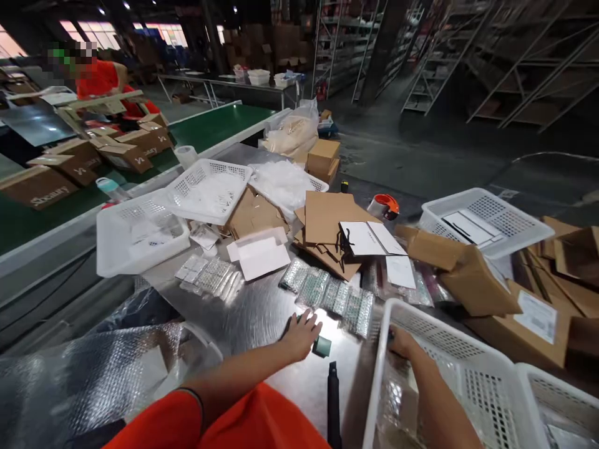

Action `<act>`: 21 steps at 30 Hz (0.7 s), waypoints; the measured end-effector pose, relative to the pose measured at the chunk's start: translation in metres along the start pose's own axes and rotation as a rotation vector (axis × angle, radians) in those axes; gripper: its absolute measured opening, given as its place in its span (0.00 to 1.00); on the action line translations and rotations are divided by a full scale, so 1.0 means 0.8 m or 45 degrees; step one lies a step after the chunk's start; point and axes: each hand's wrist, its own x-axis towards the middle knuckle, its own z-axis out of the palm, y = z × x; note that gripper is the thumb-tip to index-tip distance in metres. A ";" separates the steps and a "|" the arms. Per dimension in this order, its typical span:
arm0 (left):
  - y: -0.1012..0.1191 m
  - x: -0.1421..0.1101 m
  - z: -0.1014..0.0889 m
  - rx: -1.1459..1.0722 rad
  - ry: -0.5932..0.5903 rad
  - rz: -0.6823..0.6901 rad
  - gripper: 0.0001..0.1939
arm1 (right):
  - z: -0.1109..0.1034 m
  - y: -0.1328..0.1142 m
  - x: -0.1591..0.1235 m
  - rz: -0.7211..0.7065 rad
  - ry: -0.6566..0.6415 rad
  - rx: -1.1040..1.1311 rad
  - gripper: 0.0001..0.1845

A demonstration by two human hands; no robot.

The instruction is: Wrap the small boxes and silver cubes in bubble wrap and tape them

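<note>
My left hand (299, 337) lies on the shiny metal table (262, 312), fingers bent over a small dark green item (322, 346) that peeks out at its right side. Just beyond it runs a row of bubble-wrapped packets (327, 294). My right hand (401, 342) reaches into the near white plastic basket (449, 349), its fingers curled at the basket's inner wall and partly hidden. A black marker-like tool (333, 399) lies on the table between my arms.
Flat cardboard boxes (327, 218), white sheets (262, 255) and more white baskets (140, 234) cover the table. A tape dispenser (384, 206) sits behind. A green conveyor (206, 125) with brown boxes runs at left, where a person in orange (100, 78) works. Shelving stands far right.
</note>
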 end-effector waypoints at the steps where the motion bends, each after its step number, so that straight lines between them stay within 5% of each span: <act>1: 0.001 0.007 0.003 -0.008 -0.006 0.011 0.43 | -0.001 -0.002 0.000 -0.007 -0.015 0.013 0.11; 7: 0.001 0.028 0.027 -0.018 0.040 -0.083 0.31 | -0.023 0.000 -0.008 0.154 -0.066 -0.072 0.09; 12: -0.007 0.020 0.032 -0.049 0.082 -0.173 0.29 | -0.049 -0.004 -0.060 0.241 0.265 -0.025 0.23; 14: -0.006 0.020 0.031 -0.078 0.079 -0.156 0.33 | -0.035 -0.034 -0.089 0.135 0.357 0.133 0.24; 17: -0.003 0.026 0.032 -0.093 0.068 -0.115 0.32 | 0.012 -0.103 -0.120 0.051 0.105 0.157 0.19; 21: -0.003 0.029 0.040 -0.050 0.132 -0.088 0.26 | 0.067 -0.179 -0.119 0.163 -0.160 -0.028 0.18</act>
